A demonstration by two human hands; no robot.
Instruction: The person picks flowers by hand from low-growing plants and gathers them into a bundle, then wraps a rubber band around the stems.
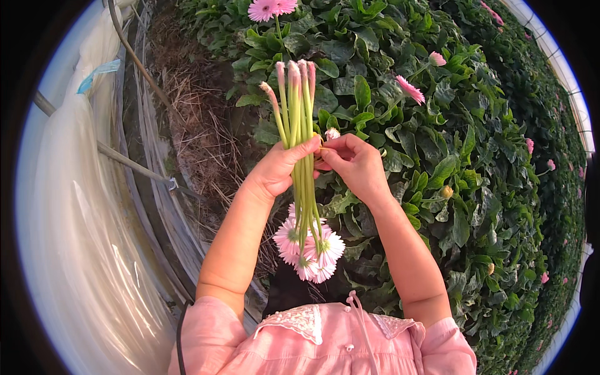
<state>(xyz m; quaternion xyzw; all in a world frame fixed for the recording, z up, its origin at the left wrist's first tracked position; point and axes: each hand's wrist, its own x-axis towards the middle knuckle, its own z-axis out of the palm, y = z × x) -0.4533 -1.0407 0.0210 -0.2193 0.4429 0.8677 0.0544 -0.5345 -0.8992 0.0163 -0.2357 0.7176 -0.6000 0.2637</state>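
Note:
My left hand point(286, 166) is wrapped around a bunch of cut gerbera stems point(304, 187), its thumb across their front. The pale pink gerbera heads point(311, 248) hang downward, towards my body. Above the hand, the reddish cut ends of the stems point(295, 77) point away from me. Close beside the bunch, my right hand point(356, 164) pinches a thin yellow band point(324, 148) between thumb and forefinger. Part of that band is hidden by the fingers, so I cannot tell how far it goes round the stems.
Dense gerbera plants point(436, 178) fill the right side, with a pink bloom point(410, 90) standing among the leaves. Dry straw point(197, 112) covers soil on the left. Beyond it are a metal pipe point(136, 167) and bunched translucent plastic sheeting point(84, 211).

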